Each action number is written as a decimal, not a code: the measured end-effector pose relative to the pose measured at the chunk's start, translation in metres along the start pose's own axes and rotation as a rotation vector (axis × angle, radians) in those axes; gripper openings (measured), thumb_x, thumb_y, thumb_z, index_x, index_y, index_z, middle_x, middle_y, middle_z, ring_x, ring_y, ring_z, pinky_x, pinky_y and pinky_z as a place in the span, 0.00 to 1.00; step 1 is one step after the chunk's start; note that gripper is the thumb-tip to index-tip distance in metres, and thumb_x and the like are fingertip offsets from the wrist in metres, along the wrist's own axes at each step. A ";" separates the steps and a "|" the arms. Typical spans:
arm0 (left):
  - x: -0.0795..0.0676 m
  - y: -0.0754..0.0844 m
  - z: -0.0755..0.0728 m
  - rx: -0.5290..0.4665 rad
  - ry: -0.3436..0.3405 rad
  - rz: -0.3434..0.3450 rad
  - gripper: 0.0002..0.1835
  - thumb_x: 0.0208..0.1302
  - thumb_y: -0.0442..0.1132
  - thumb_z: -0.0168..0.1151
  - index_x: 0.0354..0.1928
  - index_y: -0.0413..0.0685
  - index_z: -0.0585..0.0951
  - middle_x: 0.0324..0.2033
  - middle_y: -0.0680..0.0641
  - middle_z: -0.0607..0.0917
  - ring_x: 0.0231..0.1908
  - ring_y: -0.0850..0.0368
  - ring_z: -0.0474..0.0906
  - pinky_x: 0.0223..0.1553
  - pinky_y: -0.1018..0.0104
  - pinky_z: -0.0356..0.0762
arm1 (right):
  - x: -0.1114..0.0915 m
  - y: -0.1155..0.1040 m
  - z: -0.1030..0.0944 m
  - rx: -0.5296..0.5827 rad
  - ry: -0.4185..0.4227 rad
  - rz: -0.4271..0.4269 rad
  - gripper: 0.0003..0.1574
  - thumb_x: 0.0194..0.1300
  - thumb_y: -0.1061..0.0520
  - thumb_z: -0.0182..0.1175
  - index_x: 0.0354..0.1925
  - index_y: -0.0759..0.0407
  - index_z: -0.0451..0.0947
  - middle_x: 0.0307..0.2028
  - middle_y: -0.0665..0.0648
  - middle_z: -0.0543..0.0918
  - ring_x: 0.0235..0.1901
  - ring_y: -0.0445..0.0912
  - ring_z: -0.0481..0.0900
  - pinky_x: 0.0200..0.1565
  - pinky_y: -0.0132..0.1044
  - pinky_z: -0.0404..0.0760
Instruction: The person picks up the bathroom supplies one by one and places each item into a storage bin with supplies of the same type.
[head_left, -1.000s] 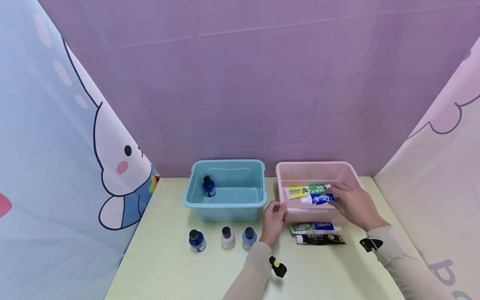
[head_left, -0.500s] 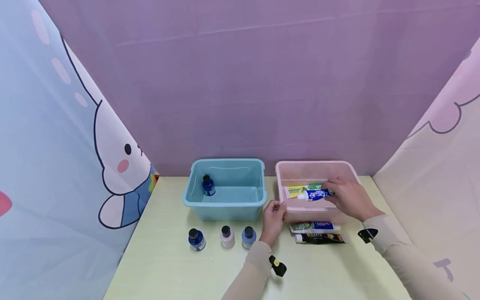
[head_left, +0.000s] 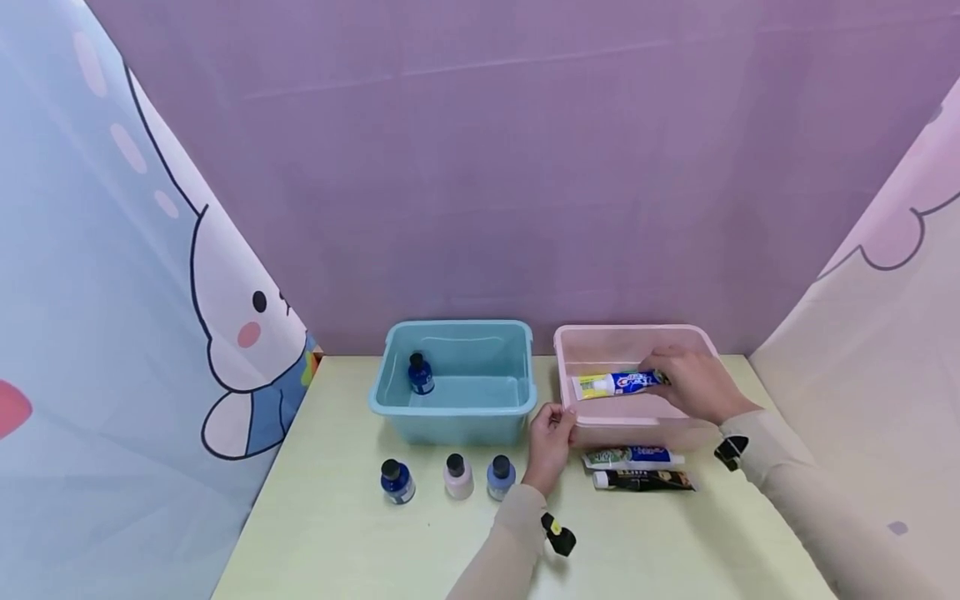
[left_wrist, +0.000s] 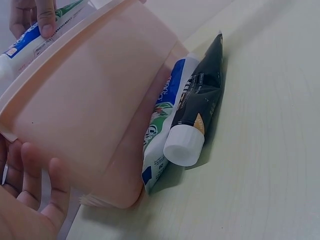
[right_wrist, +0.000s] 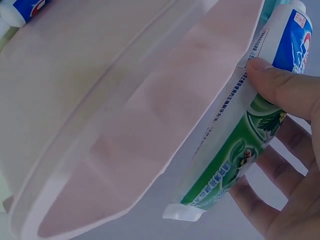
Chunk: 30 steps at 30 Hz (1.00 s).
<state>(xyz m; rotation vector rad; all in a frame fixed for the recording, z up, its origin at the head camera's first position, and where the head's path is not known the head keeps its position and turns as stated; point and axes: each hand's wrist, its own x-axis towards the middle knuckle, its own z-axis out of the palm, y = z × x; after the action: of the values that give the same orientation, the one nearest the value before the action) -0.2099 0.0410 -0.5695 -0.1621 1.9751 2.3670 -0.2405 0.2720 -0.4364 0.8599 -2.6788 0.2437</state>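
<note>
My right hand [head_left: 696,385] pinches a blue, white and green toothpaste tube [head_left: 632,382] over the inside of the pink bin [head_left: 645,435]. In the right wrist view the thumb presses this tube's back and the fingers lie behind it. Its cap points left in the head view, overlapping a yellow-ended toothpaste tube [head_left: 588,388] inside the bin. My left hand [head_left: 551,443] holds the bin's front left corner at the rim. In front of the bin lie a green and blue toothpaste tube [left_wrist: 165,110] and a black toothpaste tube [left_wrist: 201,90] with a white cap.
A teal bin [head_left: 456,428] stands left of the pink one, with a dark blue bottle [head_left: 421,377] inside. Before it stand a dark blue bottle [head_left: 398,483], a pale pink bottle [head_left: 458,480] and a light blue bottle [head_left: 501,481]. A purple cloth [head_left: 480,183] hangs behind.
My right hand has moved left and a little up with the toothpaste tube, which now covers more of the yellow-ended one. The left hand stays at the bin's corner.
</note>
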 end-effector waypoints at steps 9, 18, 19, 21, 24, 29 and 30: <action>0.001 -0.001 0.002 -0.004 0.010 0.037 0.09 0.66 0.45 0.61 0.35 0.47 0.75 0.24 0.53 0.75 0.25 0.58 0.71 0.31 0.63 0.76 | 0.006 0.011 0.006 0.000 -0.041 0.016 0.16 0.47 0.52 0.76 0.38 0.50 0.85 0.36 0.47 0.85 0.39 0.45 0.83 0.43 0.46 0.82; 0.003 -0.002 0.002 -0.011 0.018 0.043 0.10 0.65 0.44 0.61 0.35 0.46 0.75 0.23 0.52 0.74 0.26 0.53 0.72 0.31 0.60 0.76 | 0.017 0.017 0.010 -0.008 -0.070 0.011 0.16 0.46 0.55 0.76 0.36 0.50 0.85 0.35 0.47 0.86 0.37 0.44 0.83 0.44 0.46 0.80; 0.003 -0.002 0.002 -0.012 0.018 0.045 0.10 0.66 0.44 0.61 0.35 0.46 0.75 0.23 0.52 0.74 0.26 0.53 0.72 0.31 0.60 0.76 | 0.018 0.018 0.011 -0.009 -0.080 0.019 0.16 0.46 0.55 0.76 0.36 0.50 0.85 0.35 0.48 0.86 0.37 0.44 0.83 0.44 0.46 0.80; 0.002 -0.001 0.002 -0.011 0.014 0.046 0.10 0.66 0.44 0.61 0.35 0.46 0.75 0.23 0.52 0.74 0.26 0.54 0.71 0.31 0.60 0.76 | 0.019 0.021 0.013 -0.007 -0.099 0.034 0.16 0.46 0.56 0.76 0.37 0.51 0.85 0.36 0.48 0.87 0.37 0.45 0.83 0.44 0.47 0.81; 0.001 0.000 0.002 -0.011 0.006 0.050 0.10 0.66 0.44 0.60 0.35 0.46 0.75 0.23 0.52 0.74 0.26 0.56 0.71 0.31 0.60 0.76 | 0.020 0.027 0.017 -0.003 -0.124 0.051 0.16 0.46 0.55 0.76 0.37 0.51 0.85 0.36 0.48 0.86 0.37 0.45 0.83 0.44 0.47 0.81; 0.001 0.000 0.001 -0.027 -0.001 0.056 0.09 0.66 0.43 0.60 0.35 0.46 0.75 0.23 0.53 0.74 0.25 0.59 0.71 0.29 0.64 0.74 | 0.022 0.036 0.025 0.017 -0.151 0.073 0.16 0.45 0.56 0.77 0.36 0.51 0.85 0.35 0.48 0.86 0.37 0.45 0.83 0.43 0.47 0.81; 0.001 0.000 0.001 -0.027 -0.001 0.056 0.08 0.66 0.43 0.60 0.35 0.46 0.75 0.23 0.53 0.74 0.24 0.59 0.71 0.29 0.65 0.74 | 0.022 0.037 0.026 0.020 -0.156 0.078 0.16 0.45 0.56 0.77 0.36 0.51 0.85 0.35 0.48 0.86 0.36 0.45 0.83 0.43 0.47 0.81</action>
<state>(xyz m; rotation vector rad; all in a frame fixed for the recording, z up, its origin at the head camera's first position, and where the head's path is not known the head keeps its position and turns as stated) -0.2106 0.0423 -0.5690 -0.1076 1.9733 2.4286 -0.2859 0.2837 -0.4554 0.8125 -2.8635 0.2307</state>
